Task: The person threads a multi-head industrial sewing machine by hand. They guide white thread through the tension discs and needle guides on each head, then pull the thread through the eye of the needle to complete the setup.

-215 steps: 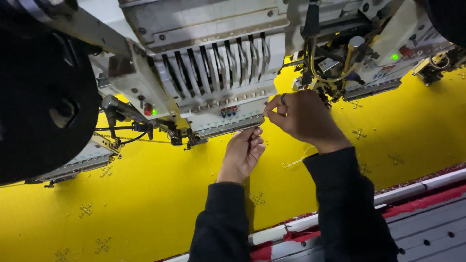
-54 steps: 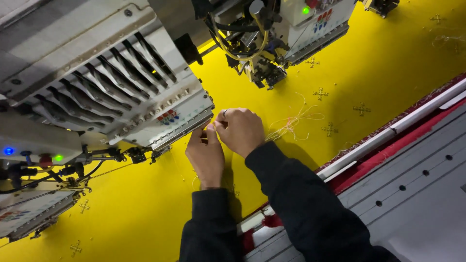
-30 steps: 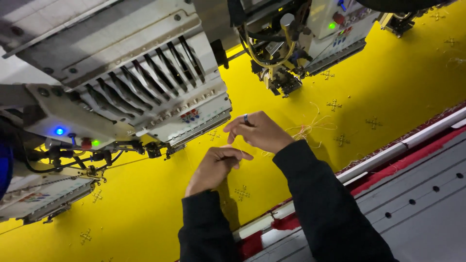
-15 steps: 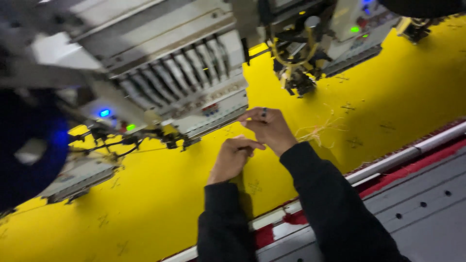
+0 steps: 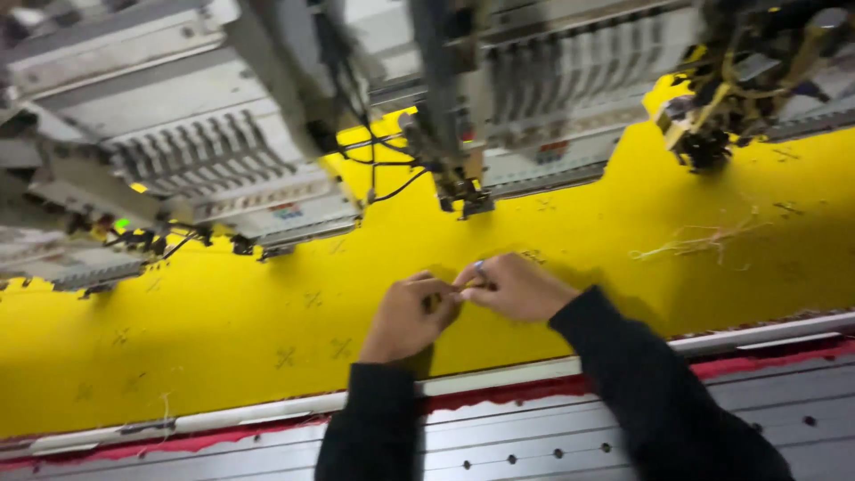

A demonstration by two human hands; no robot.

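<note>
This is a textile factory floor, an embroidery workshop. A row of grey multi-needle embroidery heads [image 5: 223,169] stands over a long yellow cloth [image 5: 552,240] stretched flat, with small stitched motifs [image 5: 285,357] repeated on it. Loose threads [image 5: 704,240] lie at the right.

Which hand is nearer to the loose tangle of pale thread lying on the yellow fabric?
Right. The right hand lies left of the loose tangle of pale thread on the yellow fabric; the left hand sits farther left.

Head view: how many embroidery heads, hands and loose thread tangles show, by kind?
Embroidery heads: 3, at left, middle and right.
Hands: 2, the left hand and the right hand, close together over the yellow fabric.
Loose thread tangles: 1.
Total: 6
</note>
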